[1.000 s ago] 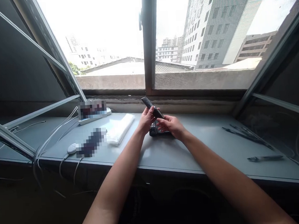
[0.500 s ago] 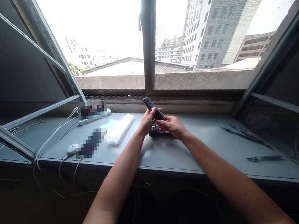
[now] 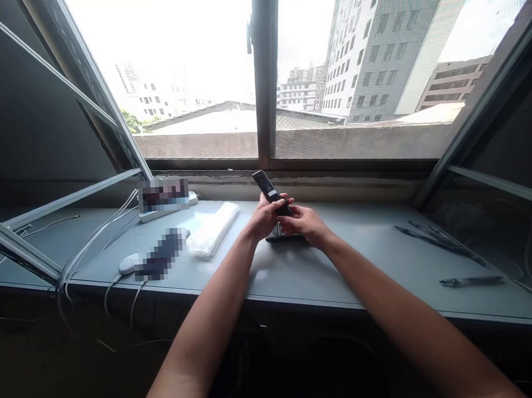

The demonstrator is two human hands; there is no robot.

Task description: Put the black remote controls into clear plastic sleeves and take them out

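Remote (image 3: pixel 268 188), black and slim, is tilting up toward the window, just above the worktop (image 3: pixel 364 259) and over a second dark device (image 3: pixel 273 235) lying there. Left hand (image 3: pixel 261 220) is wrapping its fingers around the lower half. Right hand (image 3: pixel 306 223) is pinching the bottom end, fingers pressed together. Doing this well, I judge, means gripping firmly with the left while the right is working gently. Folded plastic bag (image 3: pixel 214 229) is lying well apart.

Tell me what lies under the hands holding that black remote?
A dark gadget with pale buttons lies on the grey ledge. The left hand and right hand, both on the remote, cover most of it, so its kind is unclear.
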